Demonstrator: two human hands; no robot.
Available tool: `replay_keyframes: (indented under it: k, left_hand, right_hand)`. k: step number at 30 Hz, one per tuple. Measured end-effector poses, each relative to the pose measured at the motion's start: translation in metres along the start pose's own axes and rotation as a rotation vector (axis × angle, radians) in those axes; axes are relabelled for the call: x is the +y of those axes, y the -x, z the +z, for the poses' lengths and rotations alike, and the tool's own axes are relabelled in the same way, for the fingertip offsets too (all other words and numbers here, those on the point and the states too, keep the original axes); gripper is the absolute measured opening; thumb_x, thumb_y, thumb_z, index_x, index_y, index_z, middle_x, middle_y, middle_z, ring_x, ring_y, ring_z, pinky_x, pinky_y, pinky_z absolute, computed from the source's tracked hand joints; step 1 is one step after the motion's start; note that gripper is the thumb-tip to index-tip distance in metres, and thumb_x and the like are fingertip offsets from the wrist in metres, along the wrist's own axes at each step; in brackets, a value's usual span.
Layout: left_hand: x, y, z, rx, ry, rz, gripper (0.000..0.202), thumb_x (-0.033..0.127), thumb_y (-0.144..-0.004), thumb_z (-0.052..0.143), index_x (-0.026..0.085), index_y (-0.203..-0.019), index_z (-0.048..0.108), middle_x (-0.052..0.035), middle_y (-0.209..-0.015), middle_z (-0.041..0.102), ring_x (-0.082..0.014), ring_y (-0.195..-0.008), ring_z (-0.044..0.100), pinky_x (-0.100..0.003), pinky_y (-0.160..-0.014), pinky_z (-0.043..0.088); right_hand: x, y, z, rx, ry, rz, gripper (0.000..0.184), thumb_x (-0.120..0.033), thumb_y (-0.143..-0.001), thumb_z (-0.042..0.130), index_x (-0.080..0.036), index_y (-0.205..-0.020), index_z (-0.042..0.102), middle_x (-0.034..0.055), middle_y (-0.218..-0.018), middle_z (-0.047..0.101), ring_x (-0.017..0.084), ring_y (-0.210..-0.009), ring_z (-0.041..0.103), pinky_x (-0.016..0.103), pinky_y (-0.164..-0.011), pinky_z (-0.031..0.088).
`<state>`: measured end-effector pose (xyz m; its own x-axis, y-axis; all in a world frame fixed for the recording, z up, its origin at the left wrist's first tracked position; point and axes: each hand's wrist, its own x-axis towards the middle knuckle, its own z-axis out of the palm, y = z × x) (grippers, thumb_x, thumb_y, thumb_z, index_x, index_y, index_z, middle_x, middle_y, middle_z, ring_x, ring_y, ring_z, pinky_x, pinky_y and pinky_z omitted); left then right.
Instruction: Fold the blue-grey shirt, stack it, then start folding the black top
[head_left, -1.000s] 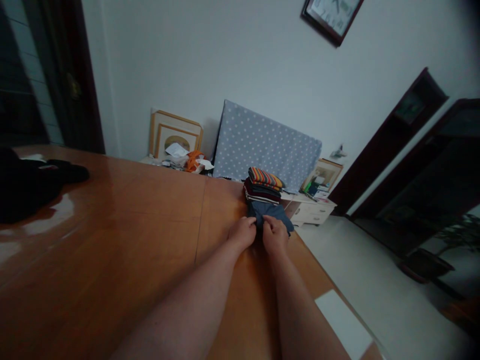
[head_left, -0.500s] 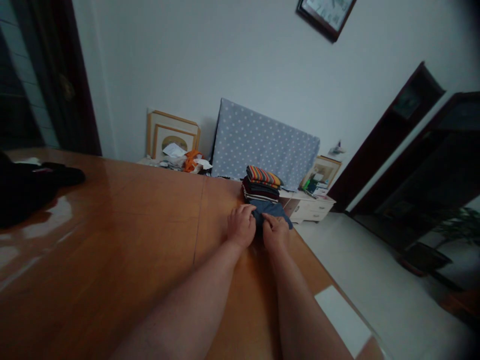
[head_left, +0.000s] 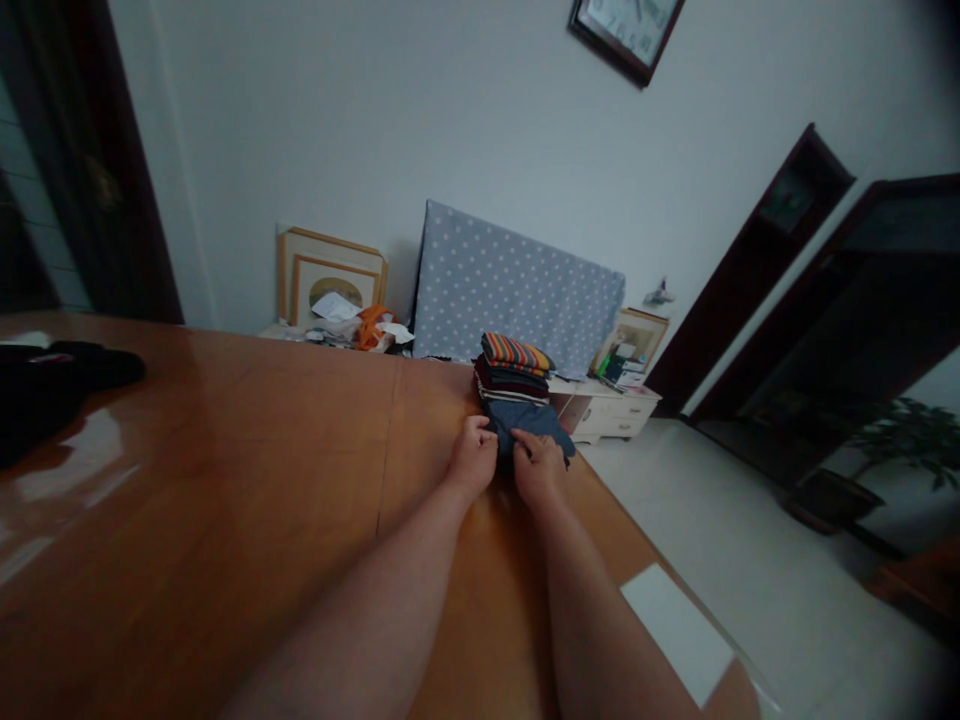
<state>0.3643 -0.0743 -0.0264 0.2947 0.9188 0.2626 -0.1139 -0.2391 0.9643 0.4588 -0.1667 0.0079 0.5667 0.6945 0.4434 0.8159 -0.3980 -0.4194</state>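
Note:
A folded dark blue cloth (head_left: pixel 534 420) lies on the glossy wooden table (head_left: pixel 262 450), just in front of a stack of folded clothes (head_left: pixel 514 367) topped by an orange striped piece. My left hand (head_left: pixel 472 458) is curled, its fingers gripping the cloth's near left edge. Beside it, my right hand (head_left: pixel 538 466) pinches the near edge of the same cloth. Both forearms stretch across the table towards it.
A black garment (head_left: pixel 45 390) lies at the table's far left. Past the table stand a dotted grey panel (head_left: pixel 514 288), framed pictures (head_left: pixel 330 275) and a white low cabinet (head_left: pixel 611 410). A white sheet (head_left: pixel 675 630) sits near the table's right edge. Dark shelving and a plant stand on the right.
Both hands stay on the blue cloth, shifting slightly up and left along its edge. The view has turned a little to the right.

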Motion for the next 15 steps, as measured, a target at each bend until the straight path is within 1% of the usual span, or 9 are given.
replay_keyframes:
  k: [4, 8, 12, 15]
  left_hand:
    - [0.006, 0.001, 0.004, 0.01, 0.13, -0.116, 0.046, 0.018, -0.079, 0.061, 0.016, -0.124, 0.053, -0.0046, -0.094, 0.069, -0.0153, -0.083, 0.064, -0.026, -0.078, 0.047]
    - [0.016, 0.002, 0.005, -0.032, 0.217, -0.203, 0.053, 0.018, -0.077, 0.062, 0.016, -0.129, 0.052, -0.0067, -0.101, 0.069, -0.0164, -0.087, 0.063, -0.027, -0.08, 0.048]
    - [0.017, 0.002, 0.005, -0.061, 0.21, -0.212, 0.061, 0.017, -0.077, 0.061, 0.016, -0.136, 0.047, -0.0055, -0.096, 0.069, -0.0157, -0.082, 0.062, -0.027, -0.077, 0.048]
    - [0.012, 0.001, 0.006, -0.049, 0.174, -0.191, 0.059, 0.015, -0.078, 0.058, 0.016, -0.136, 0.047, -0.0054, -0.095, 0.068, -0.016, -0.084, 0.063, -0.027, -0.078, 0.048]
  right_hand:
    - [0.0, 0.0, 0.0, 0.009, -0.013, 0.002, 0.036, -0.03, -0.093, 0.049, -0.029, -0.123, 0.069, 0.0068, -0.109, 0.066, 0.024, -0.103, 0.055, 0.034, -0.09, 0.041]
    - [-0.002, 0.001, -0.001, -0.001, 0.035, -0.021, 0.035, -0.029, -0.093, 0.049, -0.033, -0.121, 0.07, 0.0056, -0.11, 0.066, 0.024, -0.104, 0.054, 0.034, -0.086, 0.04]
    - [-0.006, 0.004, -0.004, -0.036, 0.097, -0.031, 0.036, -0.031, -0.094, 0.049, -0.037, -0.125, 0.067, 0.0057, -0.113, 0.064, 0.025, -0.107, 0.052, 0.034, -0.086, 0.038]
    - [-0.009, 0.006, -0.007, -0.065, 0.121, -0.023, 0.037, -0.034, -0.095, 0.05, -0.039, -0.128, 0.065, 0.0063, -0.114, 0.062, 0.025, -0.108, 0.051, 0.035, -0.087, 0.037]
